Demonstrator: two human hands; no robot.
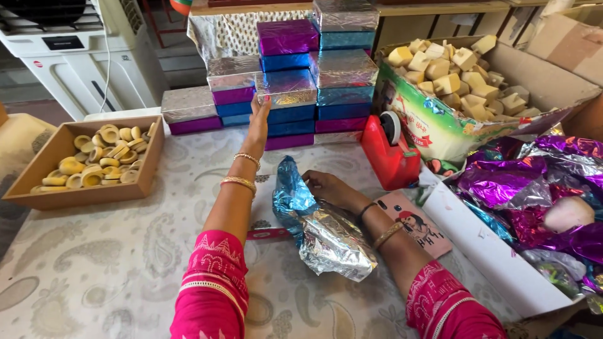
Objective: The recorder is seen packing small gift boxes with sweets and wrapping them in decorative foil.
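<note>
- silver foil covers the wrapped box that your left hand reaches out to; your fingers press against its front edge, arm stretched across the table, but you do not close around it.
- that box sits on top of a stack of foil-wrapped boxes in blue, purple and silver, at the far side of the table near its middle.
- your right hand lies close to you, fingers curled and pinching the edge of a crumpled sheet of blue and silver foil that rests on the patterned tablecloth.
- gold bangles circle your left wrist; a dark band and a bangle sit on your right one.
- just beyond your right hand stands a red tape dispenser, beside the stack.
- on the left, well apart from both hands, a shallow cardboard tray holds pale yellow rings.
- at the far right, an open carton is heaped with pale yellow blocks.
- at the near right, a white-edged box holds loose purple and silver foil sheets.
- a small pink card with a drawn figure lies under your right forearm.
</note>
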